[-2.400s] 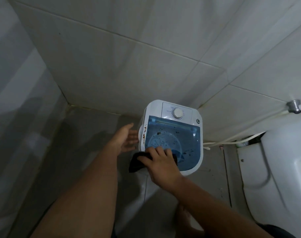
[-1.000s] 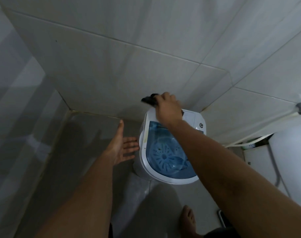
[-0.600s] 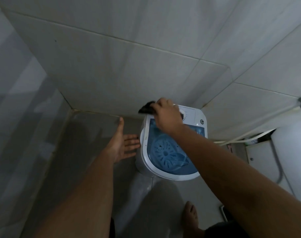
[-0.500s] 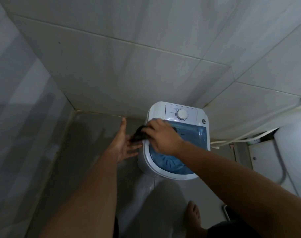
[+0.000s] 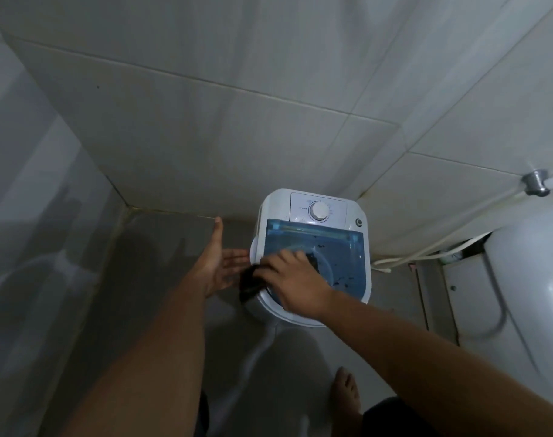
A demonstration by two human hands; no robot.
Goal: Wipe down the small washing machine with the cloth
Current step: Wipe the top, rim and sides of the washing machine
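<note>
The small white washing machine (image 5: pixel 351 216) stands on the floor against the tiled wall, with a see-through blue lid (image 5: pixel 341 247) and a white dial at the back. My right hand (image 5: pixel 295 282) presses a dark cloth (image 5: pixel 250 283) onto the lid's near left edge; part of the cloth hangs over the machine's left rim. My left hand (image 5: pixel 217 264) is flat and open beside the machine's left side, fingers spread, holding nothing. Dark specks dot the lid.
A white toilet (image 5: pixel 527 294) fills the right side. A white hose (image 5: pixel 426 257) runs along the wall base behind it, under a metal wall fitting (image 5: pixel 535 182). My bare foot (image 5: pixel 346 395) stands on the grey floor below the machine.
My right hand drew the cloth from the machine's back left corner forward along the left edge to the near left of the lid. My left hand stayed beside the machine.
</note>
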